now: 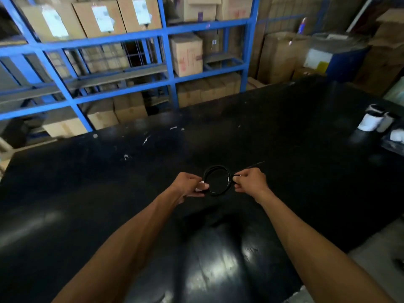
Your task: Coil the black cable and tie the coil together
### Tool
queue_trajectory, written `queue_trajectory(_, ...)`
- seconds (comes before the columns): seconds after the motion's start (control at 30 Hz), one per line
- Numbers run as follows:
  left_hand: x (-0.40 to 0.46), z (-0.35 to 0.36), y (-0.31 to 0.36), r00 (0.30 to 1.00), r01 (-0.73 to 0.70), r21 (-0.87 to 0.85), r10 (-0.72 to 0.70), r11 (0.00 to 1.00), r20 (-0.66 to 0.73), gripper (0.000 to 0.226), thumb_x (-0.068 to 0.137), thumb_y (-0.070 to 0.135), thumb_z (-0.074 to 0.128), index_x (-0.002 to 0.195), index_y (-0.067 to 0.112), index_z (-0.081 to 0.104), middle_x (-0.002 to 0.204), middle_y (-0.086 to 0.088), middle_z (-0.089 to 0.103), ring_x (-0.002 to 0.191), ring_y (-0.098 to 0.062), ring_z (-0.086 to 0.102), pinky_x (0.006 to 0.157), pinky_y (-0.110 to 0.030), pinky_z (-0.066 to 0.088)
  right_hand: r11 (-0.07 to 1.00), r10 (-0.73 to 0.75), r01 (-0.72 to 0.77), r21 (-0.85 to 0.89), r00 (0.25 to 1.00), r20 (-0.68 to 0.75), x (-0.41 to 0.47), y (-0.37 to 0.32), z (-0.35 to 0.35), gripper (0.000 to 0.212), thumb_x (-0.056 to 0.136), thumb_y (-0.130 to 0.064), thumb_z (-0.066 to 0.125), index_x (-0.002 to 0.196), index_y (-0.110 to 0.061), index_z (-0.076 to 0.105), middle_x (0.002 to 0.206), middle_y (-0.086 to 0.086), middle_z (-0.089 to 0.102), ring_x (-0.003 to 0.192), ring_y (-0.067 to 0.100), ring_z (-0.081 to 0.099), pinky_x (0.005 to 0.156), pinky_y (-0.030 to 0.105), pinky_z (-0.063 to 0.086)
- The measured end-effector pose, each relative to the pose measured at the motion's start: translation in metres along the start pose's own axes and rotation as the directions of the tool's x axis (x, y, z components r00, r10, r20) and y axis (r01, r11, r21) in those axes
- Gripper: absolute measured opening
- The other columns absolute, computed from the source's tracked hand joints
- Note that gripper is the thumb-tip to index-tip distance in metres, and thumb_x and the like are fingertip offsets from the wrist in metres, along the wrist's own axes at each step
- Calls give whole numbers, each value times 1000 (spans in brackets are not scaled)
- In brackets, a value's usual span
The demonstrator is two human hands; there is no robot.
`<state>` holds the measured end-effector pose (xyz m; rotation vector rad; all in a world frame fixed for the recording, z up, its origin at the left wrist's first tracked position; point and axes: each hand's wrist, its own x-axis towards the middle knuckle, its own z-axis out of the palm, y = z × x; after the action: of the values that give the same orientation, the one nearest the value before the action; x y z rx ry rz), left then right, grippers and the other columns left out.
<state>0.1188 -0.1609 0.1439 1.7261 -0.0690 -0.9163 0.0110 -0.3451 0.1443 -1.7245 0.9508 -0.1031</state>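
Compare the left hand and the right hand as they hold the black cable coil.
The left hand grips the left side of the black cable coil; the right hand pinches its right side. A white bit shows by the left hand's fingers; a thin black tail sticks up and away past the right hand. Both hands hold the coil above the black table.

— Where can room be found for a hand?

— A wide bare stretch of the black table (pixel 273 132) is seen ahead and to both sides.

— What is in the way?

— White rolls (pixel 375 121) are stood near the right edge. The far side is blocked by blue shelves (pixel 168 51) packed with boxes (pixel 185 54).
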Motion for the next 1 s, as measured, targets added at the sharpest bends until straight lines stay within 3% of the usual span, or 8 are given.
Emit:
queue_trajectory(0.23,41,25,-33,977,163,-54,-168,985,-129,30,82,-1,77,111,-7,68,99,-14,66,91,-26,67,67,-31,62,991,108,-102,-86,992,69,51,44,12,19,92,5,61,105,-1,73,75,8,69,66,17,69,75,38,64)
queue_trajectory(0.33,63,33,-44,969,175,-133,-195,976,-151,33,86,-2,73,116,-13,64,103,-18,64,95,-26,64,63,-26,62,982,134,-121,-149,987,84,78,58,23,20,91,4,61,104,-4,74,72,9,70,73,25,74,77,41,65)
queue_trajectory(0.47,91,31,-67,949,182,-177,-220,967,-224,33,87,-7,69,119,-15,61,103,-18,62,93,-26,63,60,-22,60,959,79,-48,-281,992,99,107,76,43,25,86,-5,67,107,-12,78,104,13,78,105,33,72,96,44,57)
queue_trajectory(0.53,105,25,-81,941,167,-149,-203,975,-273,34,86,-9,69,119,-14,61,104,-19,64,93,-27,65,64,-23,60,942,78,-27,-334,987,141,117,83,55,26,88,-6,66,109,-13,78,113,12,76,110,33,70,101,43,54)
queue_trajectory(0.77,132,2,-117,888,213,-76,-225,974,-400,39,79,-6,77,116,-8,66,103,-21,70,83,-29,70,81,-39,61,937,123,-35,-349,964,234,134,97,90,30,89,-8,61,114,-16,75,110,12,77,109,29,71,104,37,51)
queue_trajectory(1.0,113,-18,-126,916,200,74,-160,977,-368,57,68,14,80,124,10,69,120,-6,72,111,-25,67,101,-45,53,937,112,-14,-350,959,261,124,99,83,37,91,-19,62,127,-20,69,121,5,74,120,25,65,110,32,45)
